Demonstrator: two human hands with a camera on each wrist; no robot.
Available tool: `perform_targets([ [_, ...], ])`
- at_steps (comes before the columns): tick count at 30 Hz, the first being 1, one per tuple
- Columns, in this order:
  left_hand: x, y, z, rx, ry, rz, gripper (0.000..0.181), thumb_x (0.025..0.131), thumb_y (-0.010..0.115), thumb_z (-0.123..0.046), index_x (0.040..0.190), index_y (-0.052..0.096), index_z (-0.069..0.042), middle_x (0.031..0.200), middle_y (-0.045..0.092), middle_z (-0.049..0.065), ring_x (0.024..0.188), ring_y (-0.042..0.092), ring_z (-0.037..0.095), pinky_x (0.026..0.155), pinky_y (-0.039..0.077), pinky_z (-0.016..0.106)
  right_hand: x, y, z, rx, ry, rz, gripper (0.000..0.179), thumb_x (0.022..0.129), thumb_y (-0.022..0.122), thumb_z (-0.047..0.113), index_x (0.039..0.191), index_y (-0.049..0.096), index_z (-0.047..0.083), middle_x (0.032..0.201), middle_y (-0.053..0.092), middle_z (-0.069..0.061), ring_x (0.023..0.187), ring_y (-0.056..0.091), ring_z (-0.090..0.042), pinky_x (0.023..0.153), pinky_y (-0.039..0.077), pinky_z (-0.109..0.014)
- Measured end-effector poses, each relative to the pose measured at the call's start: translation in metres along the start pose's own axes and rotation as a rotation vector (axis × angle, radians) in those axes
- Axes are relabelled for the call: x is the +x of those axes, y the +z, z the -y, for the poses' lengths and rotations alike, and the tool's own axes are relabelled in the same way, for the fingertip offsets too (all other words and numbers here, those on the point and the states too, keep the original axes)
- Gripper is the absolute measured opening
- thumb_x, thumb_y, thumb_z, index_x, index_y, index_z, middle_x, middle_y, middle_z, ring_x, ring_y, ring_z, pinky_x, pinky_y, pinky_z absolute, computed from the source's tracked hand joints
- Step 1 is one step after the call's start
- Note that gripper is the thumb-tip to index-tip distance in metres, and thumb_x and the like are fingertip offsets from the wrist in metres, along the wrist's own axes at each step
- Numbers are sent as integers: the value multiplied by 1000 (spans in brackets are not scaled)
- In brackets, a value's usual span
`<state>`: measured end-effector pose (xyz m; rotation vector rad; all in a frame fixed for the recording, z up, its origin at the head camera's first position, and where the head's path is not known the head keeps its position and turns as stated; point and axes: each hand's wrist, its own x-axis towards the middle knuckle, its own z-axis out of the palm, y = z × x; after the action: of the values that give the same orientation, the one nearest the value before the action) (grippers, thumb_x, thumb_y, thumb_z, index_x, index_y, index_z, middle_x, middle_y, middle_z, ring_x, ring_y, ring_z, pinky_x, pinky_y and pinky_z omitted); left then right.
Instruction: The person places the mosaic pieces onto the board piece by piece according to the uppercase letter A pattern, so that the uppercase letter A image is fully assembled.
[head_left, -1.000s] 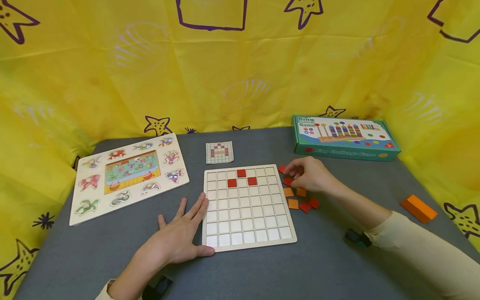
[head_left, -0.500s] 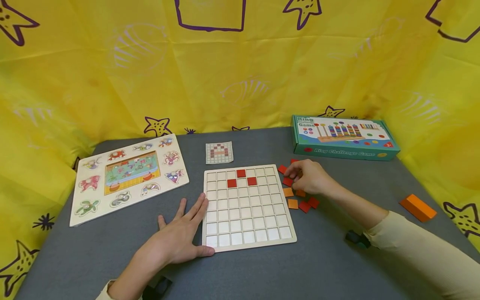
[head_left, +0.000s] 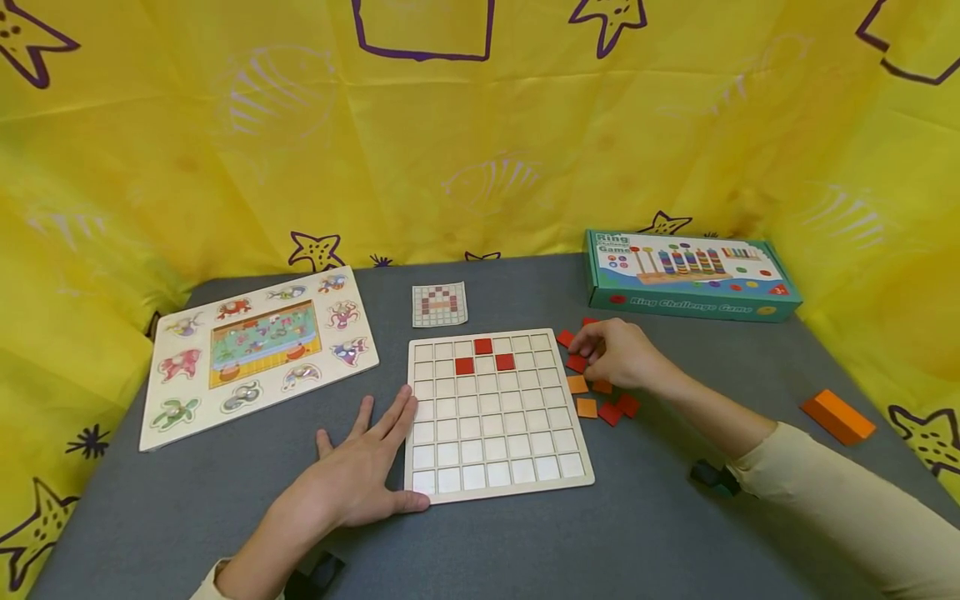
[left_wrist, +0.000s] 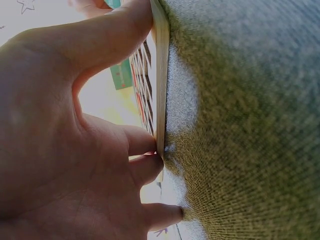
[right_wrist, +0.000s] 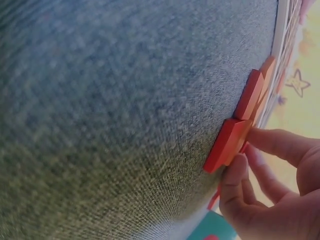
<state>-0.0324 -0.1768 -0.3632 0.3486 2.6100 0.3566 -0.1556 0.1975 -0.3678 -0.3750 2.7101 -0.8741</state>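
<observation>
A pale wooden grid board point(head_left: 495, 425) lies on the grey table, with three red square tiles set in its top two rows. My left hand point(head_left: 356, 479) is spread along the board's left side; its thumb is at the near corner and two fingertips touch the left edge. In the left wrist view that hand point(left_wrist: 75, 115) has its fingers straight. At the board's upper right, my right hand point(head_left: 626, 354) pinches at a red tile point(head_left: 576, 363) with thumb and fingers. The right wrist view shows the fingertips low among red tiles point(right_wrist: 225, 145), partly hiding the pinched one.
Orange tiles point(head_left: 586, 408) and more red tiles point(head_left: 627, 406) lie loose beside the board. Behind it is a small pattern card point(head_left: 439, 316). A picture puzzle point(head_left: 262, 354) sits left, a green game box point(head_left: 693, 304) back right, an orange block point(head_left: 837, 417) far right.
My right hand has shifted very slightly toward me over the tiles, showing more of a red tile behind it. My left hand and the board have stayed put.
</observation>
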Motion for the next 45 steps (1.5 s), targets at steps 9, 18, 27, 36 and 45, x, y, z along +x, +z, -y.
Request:
perform_targets([
  [9,1,0,0,-7,-3,4,128,76,78,-73,170,6,-23,177,-5,-8,160,2,49,96,6,96,-1,-1,-3,-15,-23,-7,28,77,79,-1,103,77,8,97,72,-8,84,64,-18,78,53,-32],
  [18,0,1,0,3,-1,-1,128,76,78,-73,170,6,-23,177,-5,-8,160,3,49,96,6,96,-1,-2,-6,-47,-27,-11,23,79,84,5,101,78,10,96,73,-5,84,64,-18,79,54,-33],
  [27,1,2,0,14,-1,-7,129,75,78,-74,170,6,-23,177,-5,-8,160,4,49,96,8,96,-2,-3,-6,-60,-21,-9,21,80,85,8,99,78,11,92,73,-4,83,63,-18,78,53,-33],
  [36,2,2,1,7,-1,2,129,76,78,-74,170,6,-23,177,-5,-8,160,3,49,96,6,96,-2,-4,-5,-48,-23,-2,27,80,82,2,105,82,14,91,74,-1,85,63,-18,75,52,-32],
  [45,3,2,1,1,-3,8,128,76,78,-74,170,6,-23,177,-6,-9,160,1,50,95,5,96,-3,-3,-7,-94,-97,-6,24,82,83,3,102,83,17,105,72,-4,85,62,-16,77,51,-32],
])
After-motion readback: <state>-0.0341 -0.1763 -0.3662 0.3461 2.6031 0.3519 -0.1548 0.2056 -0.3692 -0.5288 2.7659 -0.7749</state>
